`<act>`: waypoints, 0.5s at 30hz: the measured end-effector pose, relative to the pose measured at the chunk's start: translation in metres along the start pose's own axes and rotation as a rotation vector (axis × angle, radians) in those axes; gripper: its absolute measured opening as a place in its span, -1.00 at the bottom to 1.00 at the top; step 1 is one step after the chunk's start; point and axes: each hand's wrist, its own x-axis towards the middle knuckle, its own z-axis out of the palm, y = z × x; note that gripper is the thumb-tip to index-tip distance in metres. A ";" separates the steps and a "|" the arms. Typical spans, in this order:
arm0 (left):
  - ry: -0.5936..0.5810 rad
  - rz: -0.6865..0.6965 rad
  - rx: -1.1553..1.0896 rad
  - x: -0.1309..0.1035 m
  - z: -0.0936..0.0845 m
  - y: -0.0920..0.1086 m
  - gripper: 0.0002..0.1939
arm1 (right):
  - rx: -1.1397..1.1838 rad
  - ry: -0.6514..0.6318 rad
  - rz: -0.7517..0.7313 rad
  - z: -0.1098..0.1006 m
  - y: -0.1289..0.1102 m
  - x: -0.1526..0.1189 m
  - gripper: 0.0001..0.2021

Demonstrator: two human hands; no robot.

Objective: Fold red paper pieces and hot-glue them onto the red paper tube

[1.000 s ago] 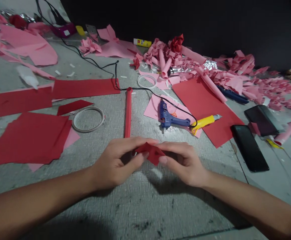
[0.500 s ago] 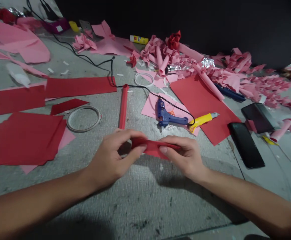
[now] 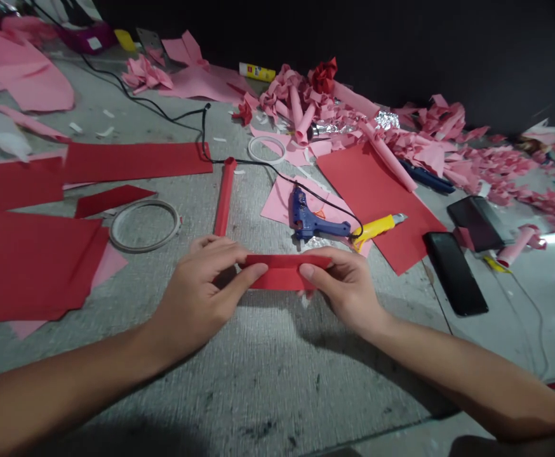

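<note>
Lying at far left, a stack of red sheets (image 3: pixel 30 266), pink paper poking out beneath; long red strip (image 3: pixel 139 162) behind it, tape ring (image 3: pixel 139 249) just right of the stack. Next, a thin red paper tube (image 3: pixel 224 200), near end just behind the left hand's fingers. Left hand (image 3: pixel 201 285) grips the left end of a folded red paper (image 3: pixel 280 276), thumb on the near face, fingers behind. Paper sits centre, between both hands, seemingly just off the table (image 3: pixel 258 381), lengthwise crease across it, upper band darker than lower. Handling, my judgement: very light, fairly stiff along the fold, floppy elsewhere; matte, so not slippery; creases or tears easily if pinched hard or twisted. Best hold: both short ends, thumbs near the crease, light even pressure, middle left free. Right hand (image 3: pixel 348 285) grips the right end, thumb in front, fingers mostly hidden behind, so exact finger contact can't be told. Beyond the hands, blue glue gun (image 3: pixel 313 223) on pink paper, then yellow cutter (image 3: pixel 375 230) with its tip over a large red sheet (image 3: pixel 377 197). Black phone (image 3: pixel 456 273) lies farther right, well apart from the held paper.
</note>
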 end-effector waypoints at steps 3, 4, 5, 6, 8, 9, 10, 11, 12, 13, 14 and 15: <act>0.022 -0.009 0.007 0.000 0.000 0.000 -0.70 | 0.028 0.004 0.014 0.000 0.000 0.000 -0.87; 0.029 -0.016 0.006 0.000 0.000 0.001 -0.69 | 0.029 0.004 0.020 -0.001 0.000 0.001 -0.87; 0.041 -0.033 0.003 0.000 0.000 0.001 -0.73 | 0.027 0.003 0.026 -0.001 0.001 0.001 -0.86; 0.062 -0.050 -0.003 -0.001 0.000 0.001 -0.82 | 0.022 0.002 0.034 -0.002 0.002 0.001 -0.85; 0.133 -0.026 0.001 -0.002 -0.001 0.003 -0.85 | 0.012 0.004 0.035 -0.003 0.004 0.002 -0.83; 0.166 0.025 0.026 -0.003 -0.002 0.004 -0.75 | 0.007 0.006 0.035 -0.004 0.004 0.002 -0.81; 0.181 0.100 0.071 -0.005 -0.002 0.005 -0.73 | 0.002 0.011 0.035 -0.004 0.004 0.002 -0.80; 0.173 0.194 0.131 -0.006 -0.003 0.005 -0.76 | -0.006 0.017 0.033 -0.004 0.004 0.002 -0.78; 0.148 0.282 0.204 -0.007 -0.003 0.006 -0.81 | -0.024 0.019 0.031 -0.004 0.003 0.002 -0.77; 0.109 0.348 0.283 -0.008 -0.003 0.006 -0.83 | -0.050 0.019 0.027 -0.003 0.003 0.002 -0.75; 0.073 0.394 0.357 -0.008 -0.003 0.005 -0.84 | -0.079 0.016 0.022 -0.003 0.002 0.002 -0.74; 0.045 0.423 0.421 -0.008 -0.003 0.004 -0.83 | -0.105 0.010 0.017 -0.003 0.001 0.002 -0.73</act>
